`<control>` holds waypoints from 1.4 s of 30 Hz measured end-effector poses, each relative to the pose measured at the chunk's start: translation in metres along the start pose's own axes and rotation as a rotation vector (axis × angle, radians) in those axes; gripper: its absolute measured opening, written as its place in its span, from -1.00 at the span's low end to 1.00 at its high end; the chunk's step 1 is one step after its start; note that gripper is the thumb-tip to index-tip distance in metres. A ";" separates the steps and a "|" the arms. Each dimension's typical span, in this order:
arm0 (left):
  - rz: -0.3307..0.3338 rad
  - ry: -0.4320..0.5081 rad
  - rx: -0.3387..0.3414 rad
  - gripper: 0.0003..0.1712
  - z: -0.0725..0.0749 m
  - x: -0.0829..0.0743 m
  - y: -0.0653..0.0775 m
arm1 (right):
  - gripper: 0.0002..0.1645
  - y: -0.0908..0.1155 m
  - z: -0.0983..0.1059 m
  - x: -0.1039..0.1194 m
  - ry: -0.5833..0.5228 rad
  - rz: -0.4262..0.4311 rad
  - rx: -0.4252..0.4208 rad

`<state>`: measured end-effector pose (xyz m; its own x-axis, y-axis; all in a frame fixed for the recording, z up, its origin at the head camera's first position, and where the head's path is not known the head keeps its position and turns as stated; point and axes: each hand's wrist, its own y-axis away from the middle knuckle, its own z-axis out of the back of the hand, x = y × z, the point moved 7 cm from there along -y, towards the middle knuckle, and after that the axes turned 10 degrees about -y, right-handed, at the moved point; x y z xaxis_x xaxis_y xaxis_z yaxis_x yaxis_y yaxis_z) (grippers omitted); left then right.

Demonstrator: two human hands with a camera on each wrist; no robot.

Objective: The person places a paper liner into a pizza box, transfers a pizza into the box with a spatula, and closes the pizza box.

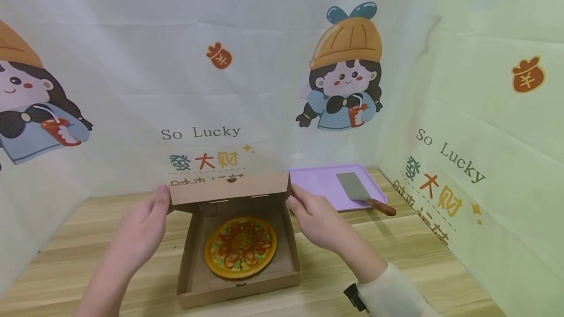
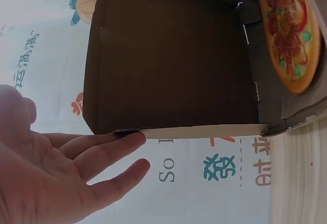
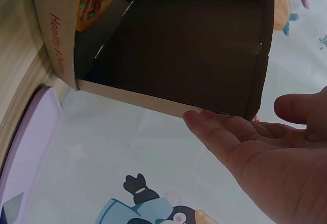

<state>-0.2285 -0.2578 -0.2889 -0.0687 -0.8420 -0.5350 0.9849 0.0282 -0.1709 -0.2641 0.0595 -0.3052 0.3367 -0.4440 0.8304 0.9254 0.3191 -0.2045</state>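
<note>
A brown cardboard pizza box [image 1: 238,290] stands on the table with its lid [image 1: 229,191] raised. Inside lies a round pizza [image 1: 241,247] with red and green toppings on a golden crust. My left hand [image 1: 143,226] touches the lid's left side; its fingers [image 2: 110,155] look fairly straight along the edge in the left wrist view. At the lid's right side is my right hand [image 1: 319,216], its extended fingers [image 3: 219,129] against the outer face in the right wrist view. Both thumbs stand apart from the cardboard in the wrist views.
Behind the box at the right lies a purple tray [image 1: 310,187]. A spatula [image 1: 354,187] with a flat metal blade rests on it, its wooden handle [image 1: 382,206] jutting over the front rim. Printed cloth [image 1: 264,87] hangs behind and beside the wooden table [image 1: 57,263].
</note>
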 end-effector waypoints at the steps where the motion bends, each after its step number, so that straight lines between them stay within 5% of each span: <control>1: -0.001 -0.008 -0.005 -0.01 0.000 0.000 0.001 | -0.32 0.001 0.000 -0.001 -0.001 -0.002 0.002; 27: 0.061 -0.083 0.002 -0.11 -0.026 0.015 0.030 | -0.34 0.032 -0.012 -0.017 -0.002 -0.001 0.027; 42: 0.147 -0.126 0.101 0.06 -0.045 0.025 0.038 | -0.35 0.044 -0.022 -0.029 -0.048 -0.009 0.051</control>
<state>-0.2002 -0.2535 -0.3456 0.0915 -0.8937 -0.4392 0.9942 0.1072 -0.0111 -0.2292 0.0686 -0.3500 0.3182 -0.4071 0.8561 0.9179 0.3581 -0.1709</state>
